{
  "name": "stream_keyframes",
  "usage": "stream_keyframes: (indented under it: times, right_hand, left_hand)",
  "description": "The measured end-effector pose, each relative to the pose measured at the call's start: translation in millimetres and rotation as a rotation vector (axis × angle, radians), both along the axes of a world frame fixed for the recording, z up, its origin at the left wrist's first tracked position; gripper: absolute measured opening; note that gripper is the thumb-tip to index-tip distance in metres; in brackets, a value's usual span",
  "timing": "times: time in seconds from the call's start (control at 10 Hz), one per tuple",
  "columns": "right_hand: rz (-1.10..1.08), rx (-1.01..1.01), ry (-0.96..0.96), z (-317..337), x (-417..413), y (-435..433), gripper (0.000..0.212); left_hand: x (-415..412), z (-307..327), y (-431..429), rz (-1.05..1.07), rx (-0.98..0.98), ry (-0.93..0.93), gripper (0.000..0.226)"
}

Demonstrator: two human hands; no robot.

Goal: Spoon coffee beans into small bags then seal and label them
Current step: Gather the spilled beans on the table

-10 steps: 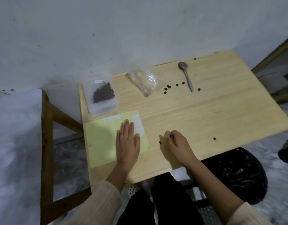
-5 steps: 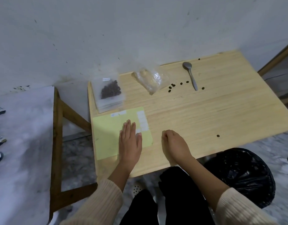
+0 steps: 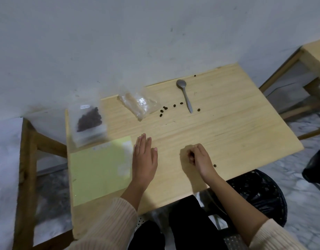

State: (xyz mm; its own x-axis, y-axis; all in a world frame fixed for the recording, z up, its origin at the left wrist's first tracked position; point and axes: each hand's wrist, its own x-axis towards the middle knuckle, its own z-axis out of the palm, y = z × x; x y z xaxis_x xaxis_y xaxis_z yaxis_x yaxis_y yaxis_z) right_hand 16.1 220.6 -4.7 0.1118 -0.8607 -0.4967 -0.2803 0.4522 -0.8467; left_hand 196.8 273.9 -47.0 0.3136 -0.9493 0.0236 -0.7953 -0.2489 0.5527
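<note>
One filled bag (image 3: 89,121) is seen at the table's far left corner | left hand (image 3: 144,157) is laid flat, released | right hand (image 3: 199,157) is curled — contents cannot be told | step judged: stray beans (image 3: 164,109) being gathered — spoon (image 3: 185,95) is needed next.

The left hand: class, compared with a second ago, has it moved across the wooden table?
Yes. The left hand has slid to the right, off the pale green paper sheet, and now lies flat mostly on the bare wooden table beside the sheet's right edge.
</note>
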Motion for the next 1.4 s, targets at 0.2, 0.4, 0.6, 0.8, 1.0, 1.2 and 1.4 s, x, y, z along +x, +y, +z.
stream_keyframes:
  times: [0.2,0.4,0.6,0.8,1.0,1.2,1.4]
  right_hand:
    - [-0.143,-0.055,-0.059,2.9,-49.0,-13.8,0.027]
    - [-0.057,-0.157,0.121,5.5,-87.3,-10.3,0.026]
    - [0.239,-0.277,0.346,-1.5,-109.4,1.8,0.018]
    - [0.262,-0.255,0.345,-13.9,-113.5,8.9,0.028]
    - [0.24,-0.329,0.358,-17.9,-112.3,9.0,0.018]
    - [0.36,-0.305,0.455,-16.1,-108.5,1.7,0.017]
    - [0.181,-0.216,0.262,0.4,-83.0,-13.2,0.018]
  left_hand:
    - [-35.0,-7.7,-29.6,-0.078,0.041,-0.038,0.061]
    - [-45.3,-14.8,-33.2,-0.079,0.047,-0.133,0.057]
    - [-45.9,-16.5,-33.3,-0.072,0.048,-0.143,0.055]
    - [-45.0,-15.4,-32.6,-0.077,0.059,-0.136,0.057]
    - [-45.8,-16.2,-32.5,-0.07,0.049,-0.126,0.056]
    - [-46.7,-16.5,-32.1,-0.067,0.04,-0.127,0.055]
    - [-48.6,-14.4,-34.6,-0.037,0.055,-0.097,0.057]
